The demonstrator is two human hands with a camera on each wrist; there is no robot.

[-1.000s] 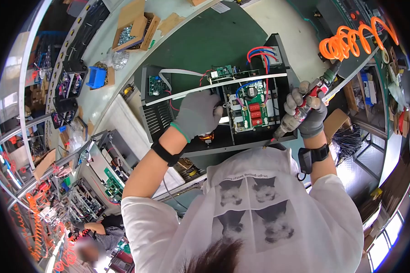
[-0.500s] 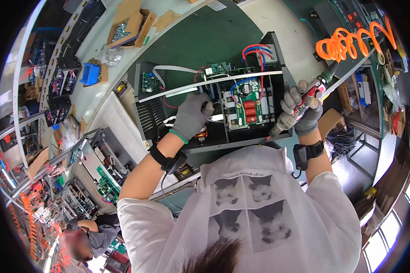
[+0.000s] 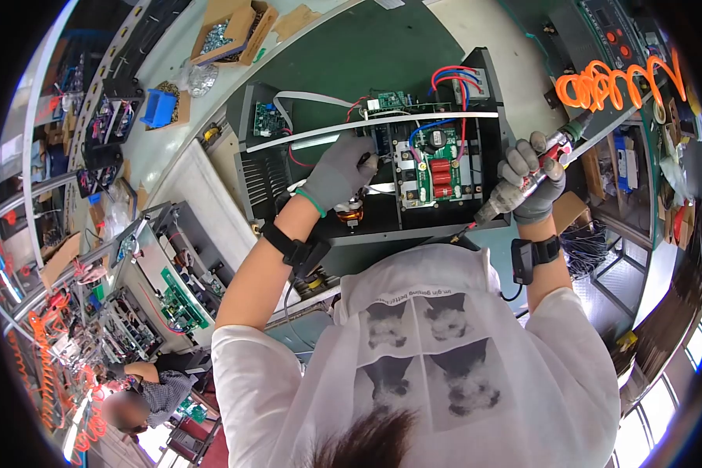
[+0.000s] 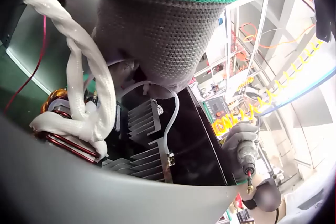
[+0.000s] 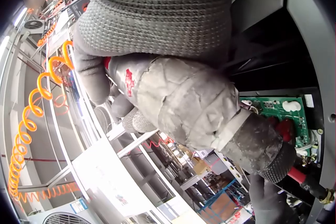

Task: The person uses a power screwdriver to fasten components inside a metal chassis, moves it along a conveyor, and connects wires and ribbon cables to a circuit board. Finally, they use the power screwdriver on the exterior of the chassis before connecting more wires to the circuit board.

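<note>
My left hand (image 3: 337,173), in a grey glove, reaches into an open black metal chassis (image 3: 390,235), thumb and fingers bent close together. In the left wrist view the glove's cuff hides most fingers, and I cannot tell whether they hold something. White sleeved cables (image 4: 105,95), a copper coil (image 4: 55,100) and finned heat sinks (image 4: 142,121) lie below this hand. With my gloved right hand (image 3: 537,199) I grip a tape-wrapped power screwdriver (image 5: 184,100). Its bit (image 3: 464,232) points down-left by the chassis's near right corner. A green circuit board (image 3: 425,144) with red components sits between the hands.
An orange coiled hose (image 3: 600,86) runs at the upper right near the screwdriver's rear. Cardboard boxes of small hardware (image 3: 234,35) and a blue bin (image 3: 160,108) stand at the upper left. Another person (image 3: 152,394) is at the lower left.
My left hand has drawn slightly left, away from the circuit board. The right hand keeps its grip on the screwdriver near the same chassis corner. The head view has shifted a little.
</note>
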